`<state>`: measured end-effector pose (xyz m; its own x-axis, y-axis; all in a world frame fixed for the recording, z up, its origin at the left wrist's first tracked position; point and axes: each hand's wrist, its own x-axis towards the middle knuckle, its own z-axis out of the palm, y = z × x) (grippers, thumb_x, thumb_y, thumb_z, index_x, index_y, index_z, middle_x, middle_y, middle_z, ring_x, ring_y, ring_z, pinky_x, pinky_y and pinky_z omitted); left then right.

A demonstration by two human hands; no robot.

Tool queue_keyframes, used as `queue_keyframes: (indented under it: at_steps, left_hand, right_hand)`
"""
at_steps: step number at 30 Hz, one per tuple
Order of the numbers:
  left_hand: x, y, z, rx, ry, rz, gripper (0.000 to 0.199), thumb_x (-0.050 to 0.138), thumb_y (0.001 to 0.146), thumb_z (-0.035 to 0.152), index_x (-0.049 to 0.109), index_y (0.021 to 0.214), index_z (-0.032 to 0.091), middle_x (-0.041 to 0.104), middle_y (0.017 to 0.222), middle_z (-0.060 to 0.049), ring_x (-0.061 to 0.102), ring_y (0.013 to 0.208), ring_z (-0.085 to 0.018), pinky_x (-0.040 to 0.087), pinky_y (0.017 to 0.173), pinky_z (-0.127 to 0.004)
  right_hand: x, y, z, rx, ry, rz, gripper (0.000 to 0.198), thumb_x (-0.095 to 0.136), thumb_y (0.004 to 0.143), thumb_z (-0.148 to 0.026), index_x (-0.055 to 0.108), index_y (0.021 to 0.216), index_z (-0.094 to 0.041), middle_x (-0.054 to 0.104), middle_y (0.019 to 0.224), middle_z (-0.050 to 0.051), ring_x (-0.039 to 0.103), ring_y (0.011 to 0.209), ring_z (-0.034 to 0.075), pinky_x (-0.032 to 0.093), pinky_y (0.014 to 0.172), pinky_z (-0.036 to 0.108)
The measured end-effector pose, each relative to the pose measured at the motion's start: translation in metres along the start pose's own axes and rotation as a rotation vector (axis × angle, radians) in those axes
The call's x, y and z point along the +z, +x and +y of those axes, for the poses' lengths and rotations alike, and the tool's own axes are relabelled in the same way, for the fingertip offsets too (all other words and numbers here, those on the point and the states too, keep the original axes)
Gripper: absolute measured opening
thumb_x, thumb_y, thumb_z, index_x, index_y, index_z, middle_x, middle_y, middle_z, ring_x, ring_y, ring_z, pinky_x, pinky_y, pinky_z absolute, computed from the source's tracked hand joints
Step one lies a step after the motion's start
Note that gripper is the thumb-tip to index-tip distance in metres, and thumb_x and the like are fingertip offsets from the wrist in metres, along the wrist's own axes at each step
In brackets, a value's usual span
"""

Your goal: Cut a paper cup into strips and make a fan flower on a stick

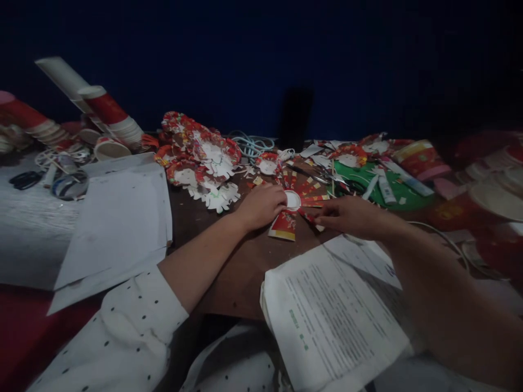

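A red paper cup (281, 226) lies in the middle of the dark table, its wall cut into strips that fan out around a round white base. My left hand (263, 206) rests on its left side, fingers closed at the edge of the base. With closed fingers, my right hand (347, 215) pinches a strip at the lower right. The tips of both hands are partly hidden. Just beyond the right hand lie scissors (345, 184).
Red-and-white cut paper flowers (212, 158) are heaped behind my left hand. White sheets (118, 218) and stacked paper cups (108, 111) stand left. On the right are a green mat (363, 177) with glue tubes (386, 189) and more cups (423, 157). A printed booklet (327, 310) lies in front.
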<state>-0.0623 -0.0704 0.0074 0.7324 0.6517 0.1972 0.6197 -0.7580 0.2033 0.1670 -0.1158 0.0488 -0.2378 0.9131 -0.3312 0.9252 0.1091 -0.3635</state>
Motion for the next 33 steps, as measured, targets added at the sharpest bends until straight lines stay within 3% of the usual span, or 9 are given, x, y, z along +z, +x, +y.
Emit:
queue_keyframes:
  at_steps: [5, 9, 17, 28, 33]
  left_hand:
    - [0.000, 0.000, 0.000, 0.003, -0.009, -0.002, 0.019, 0.051, 0.090, 0.028, 0.067, 0.092, 0.017, 0.064, 0.099, -0.007, 0.056, 0.095, -0.020, 0.042, 0.086, -0.032]
    - [0.000, 0.000, 0.000, 0.003, -0.002, -0.001, 0.019, 0.051, 0.090, 0.028, 0.066, 0.092, 0.017, 0.064, 0.098, -0.007, 0.057, 0.094, -0.020, 0.043, 0.083, -0.032]
    - [0.000, 0.000, 0.000, 0.005, 0.003, -0.003, 0.019, 0.051, 0.090, 0.028, 0.066, 0.094, 0.016, 0.063, 0.100, -0.008, 0.057, 0.093, -0.020, 0.043, 0.081, -0.032]
    - [-0.003, 0.001, 0.003, -0.016, 0.024, -0.017, 0.019, 0.051, 0.090, 0.026, 0.066, 0.094, 0.016, 0.063, 0.100, -0.008, 0.058, 0.091, -0.020, 0.043, 0.078, -0.032]
    - [-0.002, 0.001, 0.003, -0.007, 0.022, -0.011, 0.020, 0.050, 0.090, 0.026, 0.066, 0.093, 0.015, 0.063, 0.099, -0.008, 0.057, 0.091, -0.020, 0.043, 0.077, -0.031]
  right_hand:
    - [0.000, -0.005, -0.001, 0.021, 0.178, -0.083, 0.026, 0.056, 0.083, -0.044, 0.067, 0.073, -0.023, 0.066, 0.058, -0.001, 0.059, 0.050, 0.013, 0.037, 0.044, 0.022]
    - [0.004, -0.005, -0.001, 0.103, 0.474, -0.162, 0.024, 0.054, 0.086, -0.045, 0.059, 0.085, -0.021, 0.071, 0.069, 0.003, 0.067, 0.056, 0.016, 0.040, 0.039, 0.020]
    - [0.012, 0.004, 0.004, 0.195, 0.808, -0.187, 0.019, 0.063, 0.084, -0.023, 0.048, 0.096, -0.021, 0.071, 0.077, 0.005, 0.072, 0.068, 0.019, 0.049, 0.043, 0.018]
    - [0.013, 0.005, -0.009, 0.304, 0.744, -0.019, 0.024, 0.065, 0.075, -0.008, 0.050, 0.091, -0.020, 0.063, 0.062, -0.002, 0.064, 0.056, 0.014, 0.049, 0.046, 0.021]
    - [0.013, 0.006, -0.004, 0.213, 0.446, 0.110, 0.019, 0.070, 0.072, -0.020, 0.057, 0.085, -0.020, 0.064, 0.062, -0.002, 0.060, 0.054, 0.012, 0.041, 0.044, 0.020]
